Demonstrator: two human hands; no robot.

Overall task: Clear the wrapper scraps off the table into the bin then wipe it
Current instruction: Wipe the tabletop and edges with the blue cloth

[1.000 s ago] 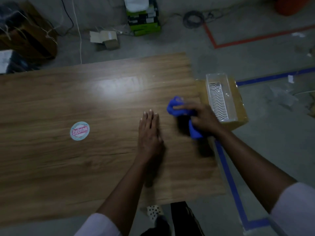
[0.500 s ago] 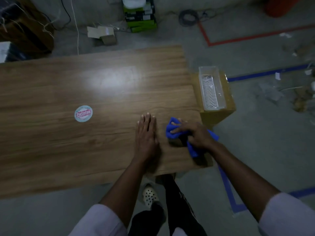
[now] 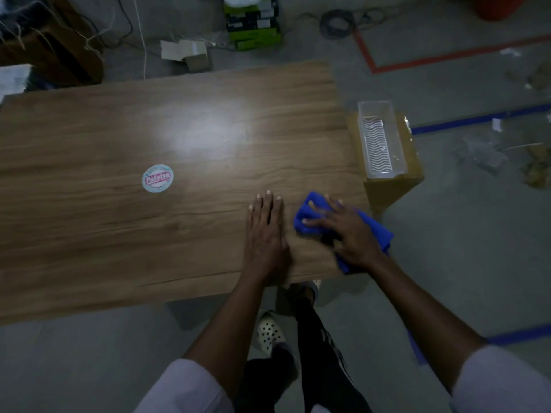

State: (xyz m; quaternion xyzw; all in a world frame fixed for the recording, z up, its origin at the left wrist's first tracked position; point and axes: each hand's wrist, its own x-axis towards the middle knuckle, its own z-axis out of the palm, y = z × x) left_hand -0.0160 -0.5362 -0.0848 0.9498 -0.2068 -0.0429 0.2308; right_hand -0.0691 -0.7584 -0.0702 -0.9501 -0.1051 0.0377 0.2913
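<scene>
A blue cloth (image 3: 310,216) lay bunched at the near right corner of the wooden desk (image 3: 119,234), its right part overhanging the edge. It was pressed down under the person's right hand (image 3: 348,234), whose fingers were spread and straight on top of it. Just to the left, apart from the cloth, the left hand (image 3: 267,234) rested palm down on the desk with fingers straight and close together, holding nothing. Farther left a round printed sticker (image 3: 157,178) sat on the wood, and beyond the desk's right edge a clear plastic tray (image 3: 384,174) stood on a cardboard box (image 3: 387,192).
</scene>
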